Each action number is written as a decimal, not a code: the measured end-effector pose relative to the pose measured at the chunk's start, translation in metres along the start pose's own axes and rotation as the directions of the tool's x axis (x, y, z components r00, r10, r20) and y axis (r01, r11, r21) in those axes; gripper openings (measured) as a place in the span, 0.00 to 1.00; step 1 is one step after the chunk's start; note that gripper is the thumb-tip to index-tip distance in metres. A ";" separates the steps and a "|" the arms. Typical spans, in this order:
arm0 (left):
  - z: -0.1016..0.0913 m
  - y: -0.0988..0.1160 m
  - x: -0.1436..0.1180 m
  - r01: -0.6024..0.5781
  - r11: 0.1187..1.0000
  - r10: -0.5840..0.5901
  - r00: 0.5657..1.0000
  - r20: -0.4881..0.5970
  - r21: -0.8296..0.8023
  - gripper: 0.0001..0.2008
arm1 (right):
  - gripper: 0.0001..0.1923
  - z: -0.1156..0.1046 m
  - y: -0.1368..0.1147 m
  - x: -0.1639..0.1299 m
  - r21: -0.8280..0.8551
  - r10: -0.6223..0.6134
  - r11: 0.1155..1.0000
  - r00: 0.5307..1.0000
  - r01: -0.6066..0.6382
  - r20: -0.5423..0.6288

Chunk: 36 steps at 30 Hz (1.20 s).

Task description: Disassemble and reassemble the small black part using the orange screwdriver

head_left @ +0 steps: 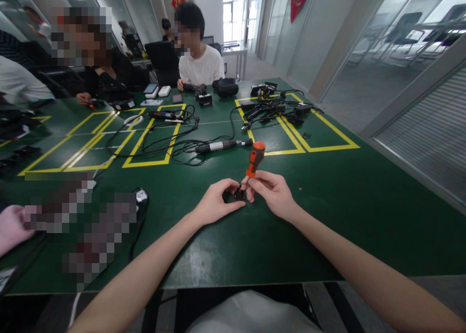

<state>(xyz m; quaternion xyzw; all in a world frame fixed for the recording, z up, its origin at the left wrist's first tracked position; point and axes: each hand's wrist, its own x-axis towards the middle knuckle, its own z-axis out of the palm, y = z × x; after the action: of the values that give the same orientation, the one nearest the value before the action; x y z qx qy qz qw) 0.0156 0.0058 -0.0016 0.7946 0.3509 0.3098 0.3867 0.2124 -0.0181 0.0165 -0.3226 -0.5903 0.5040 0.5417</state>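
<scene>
My left hand is closed around a small black part just above the green table. Its exact kind is too small to make out. In my right hand is a screwdriver with an orange and dark grey handle. The fingers pinch it just below the handle, which points up and leans slightly right. Its lower end goes down toward the black part; whether the tip touches is hidden by my fingers.
Beyond my hands lies a silver and black corded power tool. Black cables and adapters pile up inside yellow tape marks on the green table. Small springs lie at right. Across the table sits a person in white.
</scene>
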 end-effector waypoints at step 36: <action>-0.015 -0.009 0.000 0.380 0.786 -0.285 0.923 0.261 -0.487 0.23 | 0.18 0.001 -0.003 -0.002 0.031 0.005 1.000 0.999 -0.004 -0.037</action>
<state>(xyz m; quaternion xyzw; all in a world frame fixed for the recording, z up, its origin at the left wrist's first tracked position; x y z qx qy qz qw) 0.0021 0.0159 -0.0013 0.6061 0.3517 0.2508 0.6679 0.2121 -0.0213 0.0186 -0.3250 -0.5717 0.5081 0.5562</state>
